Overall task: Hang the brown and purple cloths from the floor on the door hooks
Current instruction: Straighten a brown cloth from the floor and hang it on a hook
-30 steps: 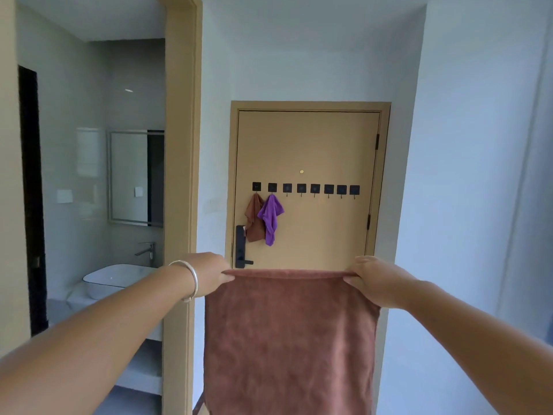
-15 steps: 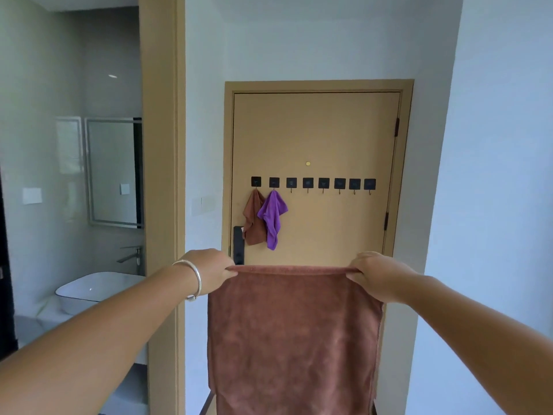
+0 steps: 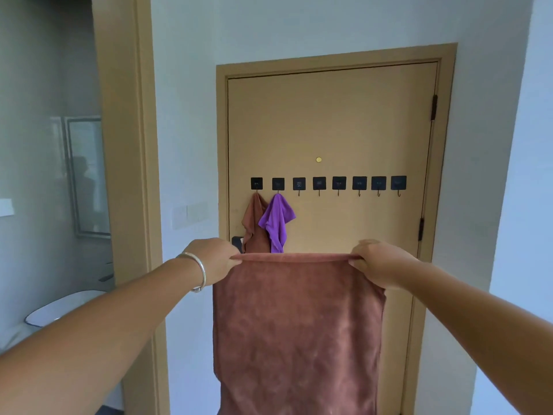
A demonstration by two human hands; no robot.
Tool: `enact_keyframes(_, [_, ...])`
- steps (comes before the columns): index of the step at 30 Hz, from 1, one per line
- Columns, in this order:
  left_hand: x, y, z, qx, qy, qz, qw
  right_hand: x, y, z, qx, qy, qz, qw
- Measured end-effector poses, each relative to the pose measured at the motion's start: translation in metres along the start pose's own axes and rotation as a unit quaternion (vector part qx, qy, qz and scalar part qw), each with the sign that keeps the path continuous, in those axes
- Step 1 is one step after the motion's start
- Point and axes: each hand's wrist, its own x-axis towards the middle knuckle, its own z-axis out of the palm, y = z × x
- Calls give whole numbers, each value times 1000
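Before the door [image 3: 344,121] we have stepped closer; its hooks [image 3: 329,184] loom larger. Our left hand [image 3: 214,260] and right hand [image 3: 380,265], well apart, pinch the brown towel [image 3: 296,330] taut by its top corners, below the free hooks, ready to hang.

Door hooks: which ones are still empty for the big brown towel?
Six hooks are free, from the third hook to the last hook by the hinges. It is crowded at the left end: a brown cloth and purple cloth hang there.
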Motion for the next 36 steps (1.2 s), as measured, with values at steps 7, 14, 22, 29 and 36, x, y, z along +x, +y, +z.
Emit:
enact_keyframes(7, [97,-22,51,-6,1,13,1000,90,24,37,-16,-5,5,1000])
enact_keyframes(14, [218,-57,95,-22,60,53,997,193,46,59,-58,0,36,998])
enact_keyframes(22, [341,-95,135,-56,112,103,987,310,57,75,-60,32,79,995])
enact_keyframes(29, [415,-106,167,-77,117,124,982,379,76,108,-57,56,88,993])
enact_keyframes(36, [491,-101,197,-130,118,123,977,455,113,131,7,134,60,989])
